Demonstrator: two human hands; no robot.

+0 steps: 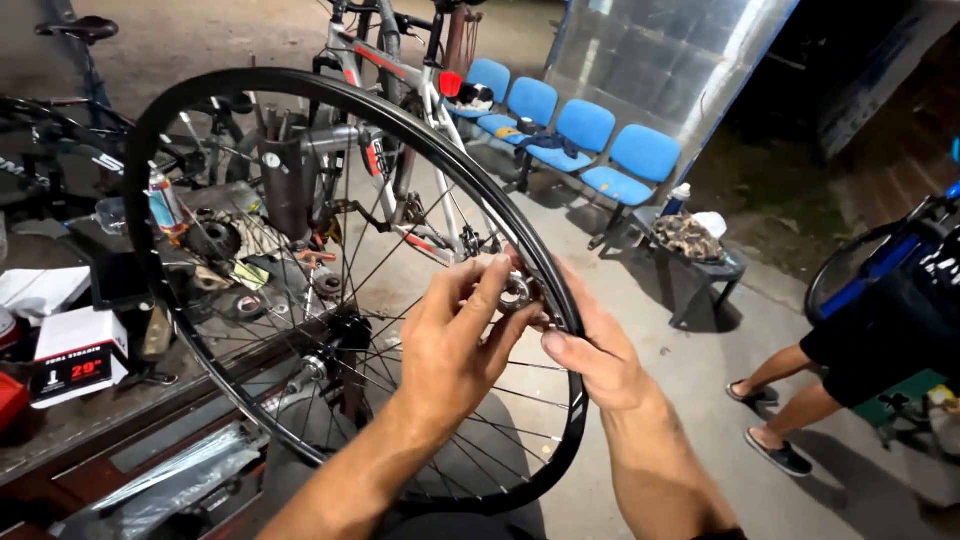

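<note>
Head view shows a big black bicycle wheel (200, 330) standing up on its edge, close in front of the person. Going from left to right, the wheel's round middle part, the hub (345, 335), sits to the left of both hands and a bit lower, with thin spokes (300, 270) running out from it to the rim. Next comes the left hand (455, 345). It reaches up from below, in front of the spokes, and its fingers are curled around a small shiny metal ring (517, 292). The thumb and first fingers pinch the ring, so this hand is closed on it. The ring sits right at the fingertips, up and to the right of the left palm, and it is just beside the inside of the rim. I cannot tell if the ring touches the rim. Then comes the right hand (590, 355). It is on the other side of the ring, touching the rim with its palm and fingers. Its thumb points left toward the ring and comes very near it. This hand rests half curled on the rim, and I cannot tell if it pinches the ring too. So the ring lies between the two hands, closer to the left fingertips. The rim runs up and down past the right hand, like a long curved bar.
</note>
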